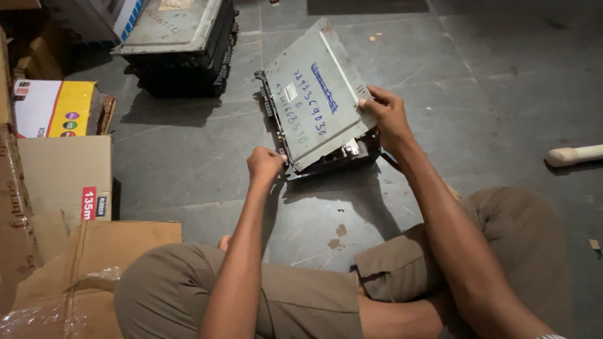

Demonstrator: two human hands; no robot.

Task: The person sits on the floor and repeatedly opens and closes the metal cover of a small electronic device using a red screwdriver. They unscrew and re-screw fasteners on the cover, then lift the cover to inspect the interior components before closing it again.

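The grey metal chassis (317, 100) stands tilted on the floor (490, 94) at twelve o'clock. The right hand (386, 116) clamps its edge; the left hand (264, 164) pinches the lower corner. Sharp sheet-metal edges might cut fingers, or it could tip over.

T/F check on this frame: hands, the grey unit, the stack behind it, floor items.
1. Both hands grip the grey metal unit. True: left hand at its near corner, right hand on its right edge.
2. The unit lies flat on the floor. False: it is tilted, propped up on its near edge.
3. A stack of similar units sits behind it to the left. True.
4. The right hand holds a screwdriver. False: no tool shows in either hand.
5. Cardboard boxes stand on the right. False: they are on the left; on the right lies a pale handle.
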